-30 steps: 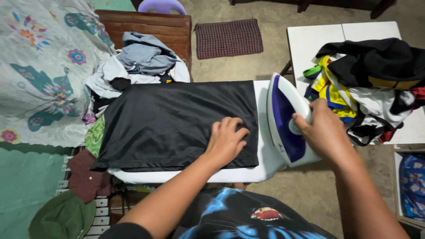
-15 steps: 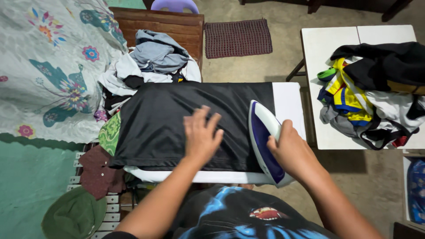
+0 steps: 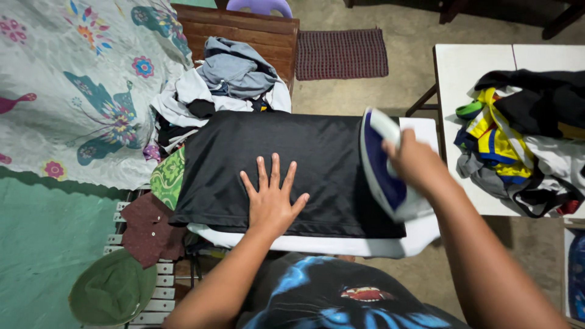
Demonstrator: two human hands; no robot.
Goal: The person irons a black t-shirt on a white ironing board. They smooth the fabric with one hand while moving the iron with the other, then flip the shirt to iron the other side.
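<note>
Bedsheet: a pale floral bedsheet [image 3: 73, 85] fills the far left, with a green surface below it.
Green hat: a round green hat [image 3: 113, 286] lies at the lower left on white slats, next to a dark red cloth [image 3: 149, 228].
Clothes heap: grey, white and dark clothes [image 3: 225, 85] are piled against a wooden headboard [image 3: 244, 33], just beyond the left end of the board.
Ironing board: a white ironing board [image 3: 341, 245] runs across the middle, its near edge showing below the garment.
Black garment: a black garment [image 3: 317, 155] is spread flat over the board and covers most of it.
Left hand: the left hand [image 3: 271, 198] lies flat on the garment near its front edge, fingers [image 3: 262, 173] spread wide and released, grasping nothing.
Iron: a purple and white iron [image 3: 384, 164] is over the right end of the garment, tilted, blurred by motion.
Right hand: the right hand [image 3: 417, 161] has its fingers clenched around the iron's handle.
Mat: a dark red woven mat [image 3: 341, 53] lies on the floor beyond the board.
Bench: a white bench [image 3: 463, 73] at the right carries a mixed pile of garments [image 3: 524, 140] in black, yellow, blue and white.
</note>
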